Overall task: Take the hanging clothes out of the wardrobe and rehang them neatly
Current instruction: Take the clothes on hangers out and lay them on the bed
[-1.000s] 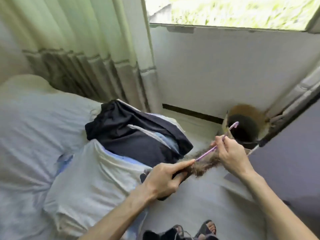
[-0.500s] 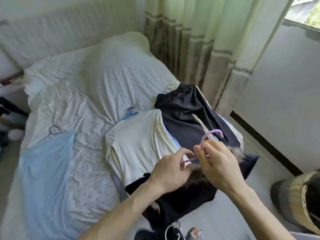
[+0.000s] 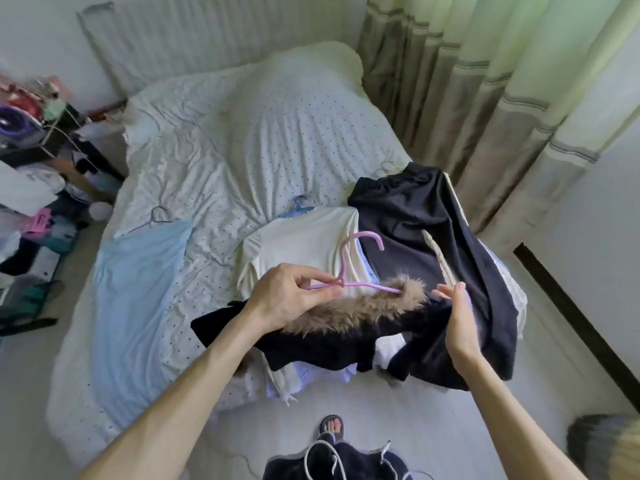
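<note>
One change noted: my right hand (image 3: 459, 317) has released the pink hanger (image 3: 344, 265) and rests open at 3 o'clock of the fur collar (image 3: 356, 311), my left hand (image 3: 287, 299) pinching the hanger, so straightening likely begins.

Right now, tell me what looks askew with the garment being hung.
The pink hanger sits lopsided: one arm is tucked under the fur collar of the dark garment, the other is bare, pinched in the left hand. The garment lies crumpled over the clothes heap on the bed, not draped square.
</note>
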`<action>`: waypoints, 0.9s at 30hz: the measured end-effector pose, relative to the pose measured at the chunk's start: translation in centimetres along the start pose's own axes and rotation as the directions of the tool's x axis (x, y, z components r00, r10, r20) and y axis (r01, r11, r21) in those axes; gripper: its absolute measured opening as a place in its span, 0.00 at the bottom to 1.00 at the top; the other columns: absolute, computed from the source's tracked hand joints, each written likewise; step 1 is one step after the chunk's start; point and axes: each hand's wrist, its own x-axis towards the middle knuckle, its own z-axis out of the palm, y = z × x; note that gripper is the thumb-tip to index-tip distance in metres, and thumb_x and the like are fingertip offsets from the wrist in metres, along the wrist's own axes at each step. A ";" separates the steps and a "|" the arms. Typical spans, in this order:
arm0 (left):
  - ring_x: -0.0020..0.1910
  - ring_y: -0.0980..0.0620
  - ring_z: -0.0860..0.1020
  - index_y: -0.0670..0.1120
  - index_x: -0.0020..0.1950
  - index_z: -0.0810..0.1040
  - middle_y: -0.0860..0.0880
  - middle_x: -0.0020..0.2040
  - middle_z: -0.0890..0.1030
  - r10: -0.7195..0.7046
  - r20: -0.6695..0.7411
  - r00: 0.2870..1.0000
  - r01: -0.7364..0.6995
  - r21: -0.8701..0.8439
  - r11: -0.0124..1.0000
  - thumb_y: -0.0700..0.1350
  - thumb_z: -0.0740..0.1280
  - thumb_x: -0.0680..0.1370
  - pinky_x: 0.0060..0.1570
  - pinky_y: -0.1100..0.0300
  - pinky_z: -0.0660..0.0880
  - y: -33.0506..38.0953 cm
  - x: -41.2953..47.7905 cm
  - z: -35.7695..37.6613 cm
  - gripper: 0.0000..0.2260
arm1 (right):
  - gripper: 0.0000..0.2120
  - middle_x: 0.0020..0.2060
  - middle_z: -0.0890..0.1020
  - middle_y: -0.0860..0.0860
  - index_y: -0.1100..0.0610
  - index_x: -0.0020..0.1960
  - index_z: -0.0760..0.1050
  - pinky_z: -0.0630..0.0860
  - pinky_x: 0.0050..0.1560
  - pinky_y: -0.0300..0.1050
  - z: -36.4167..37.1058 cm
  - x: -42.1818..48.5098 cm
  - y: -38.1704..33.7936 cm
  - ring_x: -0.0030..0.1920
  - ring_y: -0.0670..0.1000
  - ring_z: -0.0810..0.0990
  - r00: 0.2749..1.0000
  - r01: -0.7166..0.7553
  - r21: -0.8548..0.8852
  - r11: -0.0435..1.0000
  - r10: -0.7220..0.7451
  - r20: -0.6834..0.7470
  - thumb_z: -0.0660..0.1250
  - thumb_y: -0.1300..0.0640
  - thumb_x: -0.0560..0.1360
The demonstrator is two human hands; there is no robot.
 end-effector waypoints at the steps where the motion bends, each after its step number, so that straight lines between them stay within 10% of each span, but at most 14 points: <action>1: 0.28 0.56 0.60 0.66 0.45 0.85 0.55 0.27 0.60 -0.006 -0.032 0.999 0.005 -0.017 1.000 0.64 0.74 0.69 0.34 0.56 0.57 -0.2 0.4 -0.4 0.07 | 0.28 0.50 0.82 0.46 0.50 0.56 0.78 0.74 0.56 0.35 0.5 0.0 0.0 0.53 0.41 0.82 0.998 -0.058 0.068 0.996 0.056 0.031 0.48 0.32 0.80; 3: 0.27 0.60 0.65 0.64 0.44 0.86 0.57 0.27 0.65 -0.011 -0.094 0.996 0.006 -0.053 0.999 0.65 0.74 0.68 0.34 0.60 0.61 -0.7 1.6 -1.5 0.09 | 0.19 0.51 0.80 0.43 0.39 0.53 0.75 0.73 0.65 0.45 1.4 0.3 0.5 0.55 0.44 0.80 0.984 -0.137 0.074 0.988 0.127 0.128 0.51 0.31 0.78; 6: 0.43 0.63 0.79 0.64 0.45 0.86 0.59 0.40 0.81 -0.014 -0.159 0.987 0.000 -0.087 0.996 0.67 0.73 0.67 0.49 0.63 0.72 -1.0 3.7 -3.1 0.12 | 0.38 0.57 0.79 0.41 0.42 0.67 0.73 0.68 0.69 0.55 2.1 1.4 1.8 0.61 0.48 0.76 0.939 -0.236 0.003 0.972 0.227 0.260 0.59 0.21 0.66; 11: 0.50 0.67 0.80 0.60 0.47 0.86 0.61 0.47 0.85 -0.049 -0.250 0.967 0.021 -0.116 0.993 0.58 0.74 0.72 0.51 0.70 0.72 -1.7 8.2 -5.2 0.06 | 0.17 0.46 0.83 0.50 0.60 0.62 0.74 0.75 0.45 0.44 5.6 2.2 1.2 0.46 0.51 0.79 0.878 -0.232 -0.036 0.972 0.225 0.423 0.68 0.50 0.78; 19: 0.42 0.58 0.77 0.55 0.50 0.85 0.59 0.40 0.81 -0.137 -0.284 0.949 0.127 -0.052 0.990 0.60 0.70 0.76 0.41 0.61 0.69 -8.8 20.7 -6.6 0.11 | 0.14 0.42 0.84 0.47 0.49 0.55 0.75 0.76 0.51 0.47 13.7 9.5 -0.1 0.47 0.50 0.83 0.881 -0.142 -0.283 0.949 0.251 0.401 0.72 0.47 0.73; 27: 0.57 0.48 0.79 0.52 0.54 0.80 0.50 0.56 0.83 -0.295 -0.173 0.940 0.303 0.023 0.953 0.56 0.66 0.80 0.53 0.53 0.75 -21.5 36.4 -7.2 0.10 | 0.20 0.52 0.83 0.42 0.44 0.61 0.73 0.77 0.55 0.46 21.7 19.9 -1.0 0.53 0.47 0.82 0.883 -0.198 -0.468 0.861 0.364 0.296 0.71 0.44 0.71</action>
